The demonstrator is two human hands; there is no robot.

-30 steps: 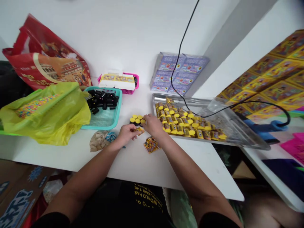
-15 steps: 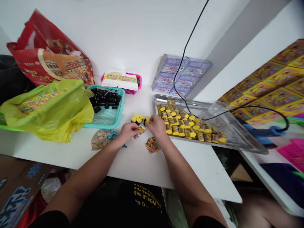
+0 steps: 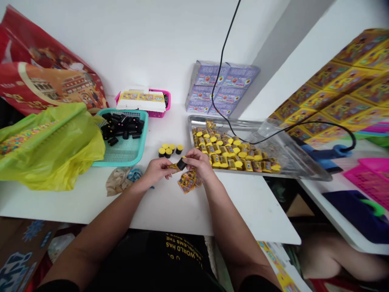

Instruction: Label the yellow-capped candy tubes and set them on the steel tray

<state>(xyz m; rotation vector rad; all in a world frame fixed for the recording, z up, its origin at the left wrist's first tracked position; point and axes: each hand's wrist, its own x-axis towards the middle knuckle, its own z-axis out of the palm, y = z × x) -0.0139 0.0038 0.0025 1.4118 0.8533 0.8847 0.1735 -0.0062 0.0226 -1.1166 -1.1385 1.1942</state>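
My right hand pinches a small black canister above the table. Close to it, my left hand grips a printed yellow label, whose end meets the canister. Several black canisters with yellow lids stand upright just beyond my hands. Below my right hand lies a pile of printed labels. To the right, a metal tray carries many labelled yellow-lidded canisters.
A turquoise basket holds black canisters. Left of it, a yellow plastic bag lines a container of colourful beads. A crumpled cloth lies by my left wrist. Purple boxes stand against the wall, where a black cable hangs over the tray.
My right hand has picked up a black canister from the standing group and brought it nearer to me, against the label in my left hand. The camera view has shifted right.
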